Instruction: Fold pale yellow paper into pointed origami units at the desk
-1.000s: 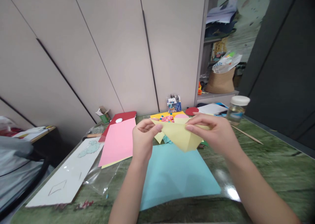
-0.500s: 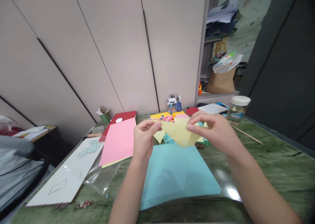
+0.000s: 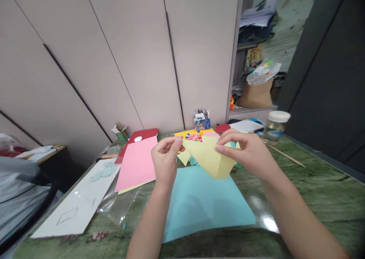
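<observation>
Held up in the air before me is a folded piece of pale yellow paper [image 3: 212,158], pointed at its left end and hanging down in the middle. My left hand [image 3: 165,158] is closed in a pinch at its left corner, thumb against forefinger. With thumb and fingers my right hand [image 3: 246,150] grips the upper right part of the same paper. Below both hands a large blue sheet of paper [image 3: 208,206] lies on the table, its front edge slightly curled. Behind the held paper are a smaller yellow piece [image 3: 184,157] and crumpled blue paper [image 3: 194,161], partly hidden.
Pink sheets [image 3: 137,162] lie left over a red folder [image 3: 145,133], near a clear plastic bag [image 3: 118,206] and white drawing board [image 3: 75,202]. Pink and blue bits [image 3: 194,137] lie behind. A lidded jar [image 3: 275,128] and wooden stick [image 3: 286,155] are right, on the green table [image 3: 322,198].
The yellow paper hangs lower and shows more of its face. My left hand has shifted slightly left, while my right hand has barely moved.
</observation>
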Tool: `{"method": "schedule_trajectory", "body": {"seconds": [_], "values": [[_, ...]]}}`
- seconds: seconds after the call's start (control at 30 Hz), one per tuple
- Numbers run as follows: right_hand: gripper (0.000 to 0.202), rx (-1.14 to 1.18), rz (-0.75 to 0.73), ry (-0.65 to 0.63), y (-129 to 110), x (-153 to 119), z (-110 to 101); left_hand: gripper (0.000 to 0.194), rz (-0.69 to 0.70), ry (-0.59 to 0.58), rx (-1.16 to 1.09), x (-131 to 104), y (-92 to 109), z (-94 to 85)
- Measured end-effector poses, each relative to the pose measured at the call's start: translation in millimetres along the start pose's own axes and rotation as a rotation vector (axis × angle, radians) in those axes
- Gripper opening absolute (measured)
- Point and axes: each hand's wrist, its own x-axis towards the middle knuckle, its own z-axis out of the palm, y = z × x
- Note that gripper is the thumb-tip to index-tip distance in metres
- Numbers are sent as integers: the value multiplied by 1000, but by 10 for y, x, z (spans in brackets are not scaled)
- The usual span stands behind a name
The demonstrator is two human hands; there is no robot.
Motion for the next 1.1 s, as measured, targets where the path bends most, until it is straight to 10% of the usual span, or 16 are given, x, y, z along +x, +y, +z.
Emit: {"method": "schedule_trajectory", "body": {"seconds": [0.43,0.7,0.93,1.1], "values": [[19,-46,-27,3,27,11,-26,16,-159,-90,-65,41,65,-28],[19,-4,9,20,21,8,-16,13,120,120,161,-85,22,68],[18,-14,39,11,10,21,-23,20,-99,-43,-107,-13,14,26],[18,4,32,0,-27,12,-19,11,246,108,208,-113,9,75]]}}
